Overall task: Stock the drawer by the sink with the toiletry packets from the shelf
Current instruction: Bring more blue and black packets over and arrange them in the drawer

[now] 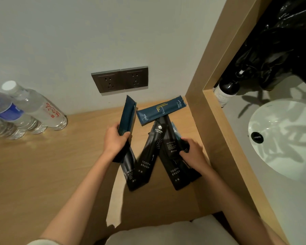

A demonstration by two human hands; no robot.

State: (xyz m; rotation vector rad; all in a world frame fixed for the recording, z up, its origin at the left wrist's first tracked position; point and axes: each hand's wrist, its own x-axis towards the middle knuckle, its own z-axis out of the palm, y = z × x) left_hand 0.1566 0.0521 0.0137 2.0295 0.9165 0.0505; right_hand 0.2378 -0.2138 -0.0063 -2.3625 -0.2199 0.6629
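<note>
Both hands gathering toiletry packets from the wooden shelf (42, 165), centre frame.
Left hand (116, 138) is clamped round an upright blue packet (126, 117); a black one seems to hang under the same grip. Right hand (193, 152) pinches a dark packet (184, 147) at the right of the pile. Black toothbrush packets (148, 156) lie fanned flat, with a flat blue packet (162, 110) across their top ends by the wall. The drawer is not in view; the sink basin (281, 138) is at the right of the frame. Risk: the packets overlap and look slick, so lifting one may drag its neighbours off the front edge. The left hand's stack may also slip if more are added.
</note>
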